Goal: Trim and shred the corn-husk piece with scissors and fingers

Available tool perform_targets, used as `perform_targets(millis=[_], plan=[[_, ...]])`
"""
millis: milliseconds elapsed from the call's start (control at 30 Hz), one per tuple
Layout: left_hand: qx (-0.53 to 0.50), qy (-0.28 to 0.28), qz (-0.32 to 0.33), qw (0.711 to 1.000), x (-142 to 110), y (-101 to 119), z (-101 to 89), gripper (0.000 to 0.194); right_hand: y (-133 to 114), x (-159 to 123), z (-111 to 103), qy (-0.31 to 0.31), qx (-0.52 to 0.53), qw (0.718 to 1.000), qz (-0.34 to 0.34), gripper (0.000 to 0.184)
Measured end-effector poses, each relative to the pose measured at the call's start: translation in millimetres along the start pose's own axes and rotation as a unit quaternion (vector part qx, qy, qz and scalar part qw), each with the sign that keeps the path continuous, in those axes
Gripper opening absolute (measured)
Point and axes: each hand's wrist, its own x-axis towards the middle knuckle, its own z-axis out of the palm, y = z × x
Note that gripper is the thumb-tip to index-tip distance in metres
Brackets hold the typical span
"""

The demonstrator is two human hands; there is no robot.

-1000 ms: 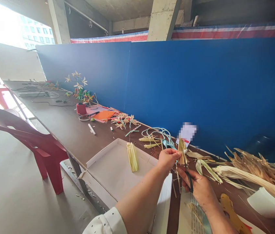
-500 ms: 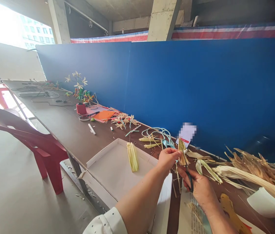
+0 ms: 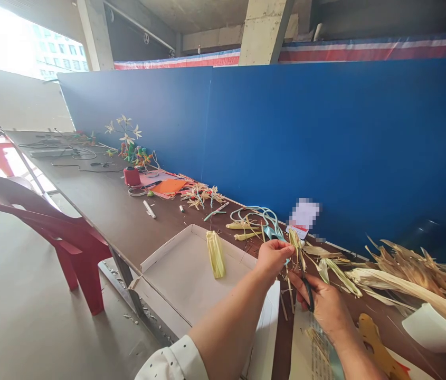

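Observation:
My left hand (image 3: 275, 258) is closed, pinching a piece of corn husk (image 3: 297, 241) between thumb and fingers. Just below it, my right hand (image 3: 323, 303) grips black-handled scissors (image 3: 307, 291), their blades pointing up at the husk. How far the blades are apart is too small to make out. A folded pale-green husk bundle (image 3: 216, 254) lies in the shallow white box (image 3: 175, 285), left of my hands. Beyond my left hand are yellowish rolled husk pieces (image 3: 242, 227) and a coil of light-blue cord (image 3: 260, 214).
Dry husks (image 3: 416, 269) and a white bowl (image 3: 438, 327) are at the right. A yellow tool (image 3: 373, 338) lies near my right forearm. Orange paper (image 3: 170, 186), a red thread spool (image 3: 131, 176) and husk flowers (image 3: 125, 129) stand farther left, before a blue partition (image 3: 325, 137). A red chair (image 3: 76, 248) is beside the table.
The husk piece at my left fingertips looks narrower than before, and the scissor blades beside it have shifted slightly. Both hands stay in nearly the same place.

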Motion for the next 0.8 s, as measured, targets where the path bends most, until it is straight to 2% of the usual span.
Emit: perform_targets(millis=[267,533,800], plan=[[-0.008,-0.007,-0.005,1.000,-3,3,1.0,0.019,0,-1,-1,0.015,-0.022,1.000,-0.013,0.041],[-0.016,-0.006,-0.015,1.000,-5,6,2.2,0.014,-12,-9,4,0.053,-0.009,0.998,-0.016,0.045],[-0.016,-0.004,-0.017,1.000,-6,7,2.8,0.016,-3,-4,3,0.044,-0.009,0.999,-0.018,0.039]])
